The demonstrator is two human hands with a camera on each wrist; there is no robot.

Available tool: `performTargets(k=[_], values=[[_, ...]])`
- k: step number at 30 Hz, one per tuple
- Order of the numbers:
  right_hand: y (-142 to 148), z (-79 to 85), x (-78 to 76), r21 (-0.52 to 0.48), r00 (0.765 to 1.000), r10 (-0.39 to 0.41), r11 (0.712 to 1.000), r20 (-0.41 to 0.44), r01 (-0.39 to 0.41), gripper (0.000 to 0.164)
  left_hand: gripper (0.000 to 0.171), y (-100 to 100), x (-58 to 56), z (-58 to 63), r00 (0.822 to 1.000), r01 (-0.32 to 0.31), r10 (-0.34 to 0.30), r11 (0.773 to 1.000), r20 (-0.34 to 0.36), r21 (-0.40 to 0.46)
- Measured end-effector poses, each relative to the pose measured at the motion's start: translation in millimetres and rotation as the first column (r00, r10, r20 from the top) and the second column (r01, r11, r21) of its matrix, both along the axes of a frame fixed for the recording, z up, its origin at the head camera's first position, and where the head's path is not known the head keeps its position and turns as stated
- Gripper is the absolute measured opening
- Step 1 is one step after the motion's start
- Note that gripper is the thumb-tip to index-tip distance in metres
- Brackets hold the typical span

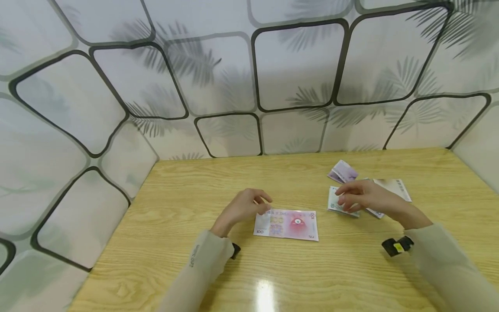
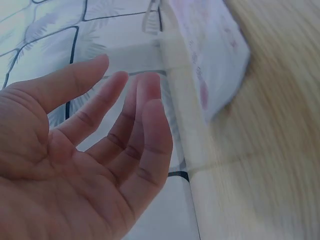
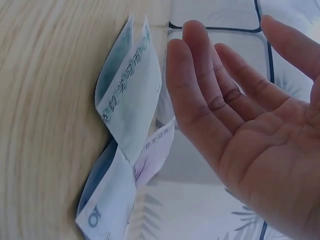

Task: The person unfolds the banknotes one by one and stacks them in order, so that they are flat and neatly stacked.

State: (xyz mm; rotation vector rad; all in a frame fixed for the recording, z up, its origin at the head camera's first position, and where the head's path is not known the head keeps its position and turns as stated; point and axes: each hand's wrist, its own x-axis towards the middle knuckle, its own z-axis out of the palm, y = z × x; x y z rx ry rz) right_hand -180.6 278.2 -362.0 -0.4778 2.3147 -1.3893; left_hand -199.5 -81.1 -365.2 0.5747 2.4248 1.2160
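A pink 100 banknote (image 1: 288, 225) lies flat on the wooden table, with a crease across it. My left hand (image 1: 242, 207) hovers by the note's upper left corner, its fingers loosely bent and empty in the left wrist view. Over at the right, my right hand (image 1: 368, 198) is held above several folded banknotes and grips nothing. Among them are a greenish folded note (image 3: 132, 95), a bluish note marked 10 (image 3: 107, 200) and a purple note (image 1: 343, 171). A pale, brown-edged note (image 1: 395, 186) lies behind the right hand, which partly hides the pile.
The wooden table (image 1: 187, 186) meets a patterned fabric wall (image 1: 296, 69) at its back and left side. Another pale wall panel stands at the right. Each wrist carries a dark strap device, such as the right one (image 1: 397, 246).
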Motion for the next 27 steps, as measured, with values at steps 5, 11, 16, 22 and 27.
performTargets(k=[5,11,16,22,27], values=[[7.4,-0.4,-0.4,0.010,1.000,-0.012,1.000,-0.024,0.012,0.042,0.026,7.0,-3.4,3.7,1.000,0.029,-0.029,0.998,0.004,0.047],[15.1,-0.3,0.4,0.011,0.999,-0.037,0.999,-0.018,0.037,0.043,0.027,14.3,-5.7,3.4,0.997,0.045,-0.052,0.992,0.058,0.114],[23.0,-2.9,1.8,0.024,0.999,-0.044,0.999,-0.017,0.044,0.042,0.030,20.2,-7.7,1.5,0.994,0.059,-0.071,0.988,0.087,0.140],[27.9,-4.4,1.5,0.028,0.996,-0.086,0.996,0.005,0.086,0.046,0.029,27.1,-10.6,1.4,0.993,0.009,-0.026,0.989,0.113,0.150],[30.6,-1.6,1.7,0.087,0.991,-0.127,0.988,0.034,0.124,0.052,0.027,34.9,-12.9,0.5,0.991,-0.016,-0.008,0.983,0.131,0.185]])
